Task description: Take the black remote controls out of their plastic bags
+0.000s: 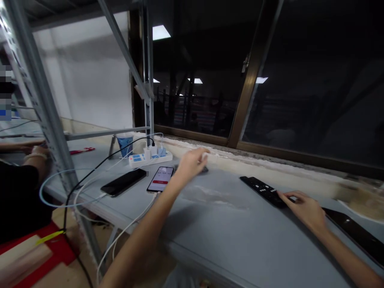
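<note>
My left hand [192, 163] is raised over the back of the grey table, its fingers pinched around a small whitish thing [205, 155] too blurred to name. A dark object [205, 170] lies behind that hand, mostly hidden. On the right, my right hand [307, 210] has its thumb and fingers closed on the near end of a black remote control [261, 188], which lies flat with its pale-marked buttons up. Left of my left forearm, a phone [160, 179] with a lit screen and a red button is plugged into a white cable. Beside it lies a dark-screened phone [123, 182].
A white power strip [150, 158] with chargers and a blue cup [125, 145] stand at the back. Cables loop past the metal shelf post [45, 100]. A black flat device [354, 230] lies at right. Another person's arm [36, 154] rests at far left.
</note>
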Action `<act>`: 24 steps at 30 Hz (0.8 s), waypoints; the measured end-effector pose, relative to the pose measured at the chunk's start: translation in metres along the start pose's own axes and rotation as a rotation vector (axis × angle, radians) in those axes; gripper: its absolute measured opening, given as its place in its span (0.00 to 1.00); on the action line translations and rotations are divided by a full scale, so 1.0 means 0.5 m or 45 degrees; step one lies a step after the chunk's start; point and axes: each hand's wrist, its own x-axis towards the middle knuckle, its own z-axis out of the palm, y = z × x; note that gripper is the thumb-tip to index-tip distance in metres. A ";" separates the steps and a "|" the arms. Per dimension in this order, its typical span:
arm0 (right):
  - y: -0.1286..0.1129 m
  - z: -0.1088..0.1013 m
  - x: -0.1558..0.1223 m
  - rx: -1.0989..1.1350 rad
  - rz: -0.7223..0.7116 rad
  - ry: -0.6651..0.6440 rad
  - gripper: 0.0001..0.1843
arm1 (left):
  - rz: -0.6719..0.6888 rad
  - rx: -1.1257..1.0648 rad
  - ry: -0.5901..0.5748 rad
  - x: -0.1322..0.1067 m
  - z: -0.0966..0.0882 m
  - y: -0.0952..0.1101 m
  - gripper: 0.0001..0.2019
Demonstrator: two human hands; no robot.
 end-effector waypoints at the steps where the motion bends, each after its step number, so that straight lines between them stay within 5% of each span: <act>1: 0.003 0.003 0.001 0.030 0.038 0.007 0.21 | -0.098 -0.022 0.123 -0.015 -0.040 -0.014 0.13; 3: 0.009 0.010 0.004 0.081 0.093 -0.004 0.22 | -0.258 0.008 0.224 -0.063 -0.118 -0.046 0.13; 8: 0.018 0.019 0.007 0.105 0.169 0.034 0.24 | -0.639 0.413 -0.009 -0.217 -0.231 -0.122 0.18; 16: 0.023 0.023 0.009 0.109 0.132 0.038 0.23 | -0.866 0.902 -0.416 -0.306 -0.224 -0.166 0.29; 24: 0.037 0.025 0.015 0.201 0.143 0.042 0.24 | -1.055 0.855 -0.585 -0.318 -0.222 -0.183 0.31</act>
